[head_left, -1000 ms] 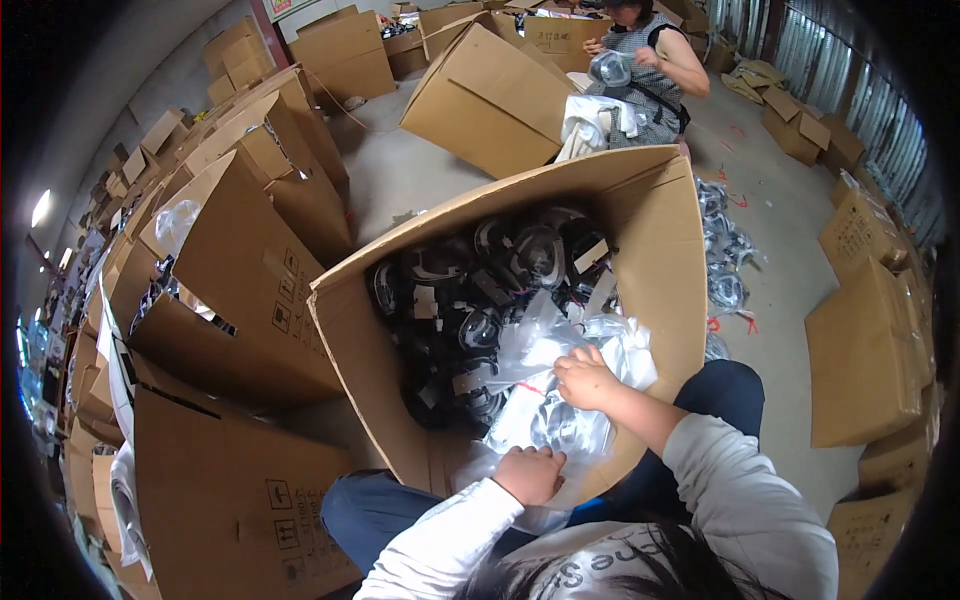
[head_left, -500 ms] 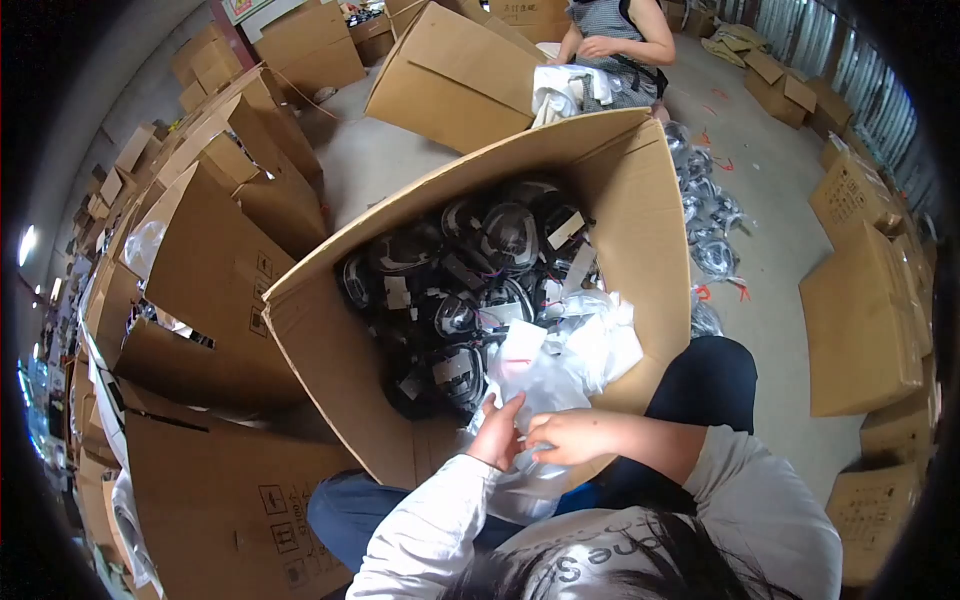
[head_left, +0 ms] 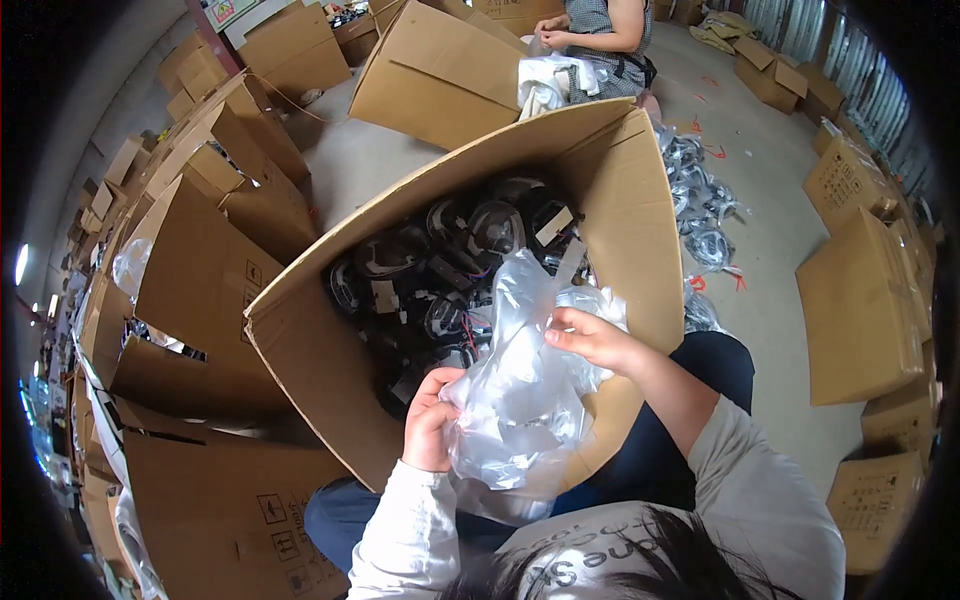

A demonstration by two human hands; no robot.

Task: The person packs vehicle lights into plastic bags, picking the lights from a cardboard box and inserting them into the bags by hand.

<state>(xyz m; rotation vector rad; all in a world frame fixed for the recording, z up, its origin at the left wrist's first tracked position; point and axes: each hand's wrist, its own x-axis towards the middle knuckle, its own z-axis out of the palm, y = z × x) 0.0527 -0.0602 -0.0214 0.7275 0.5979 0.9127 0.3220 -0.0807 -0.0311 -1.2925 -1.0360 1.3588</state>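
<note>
A clear plastic bag [head_left: 515, 375] is stretched between my two hands over the near edge of a large open cardboard box [head_left: 640, 220]. My left hand [head_left: 432, 418] pinches the bag's left side, thumb and fingers closed on it. Higher up, my right hand [head_left: 592, 342] has its fingers and thumb closed on the bag's right side. What the bag holds, if anything, cannot be made out. Deep in the box lie several dark, glossy, rounded parts [head_left: 497, 228] with thin wires and white labels. White crumpled wrapping [head_left: 612, 308] shows just behind my right hand.
Several open cardboard boxes [head_left: 215, 270] crowd the left side. Another box [head_left: 440, 75] tilts beyond mine, beside a seated person [head_left: 605, 45] holding some film. Bagged clear parts [head_left: 708, 245] lie on the floor at right, near stacked cartons [head_left: 865, 310].
My hands have moved apart and the bag has come up, spread out between them. The right hand has gone up and right, the left hand leftward. The other person's hands have shifted.
</note>
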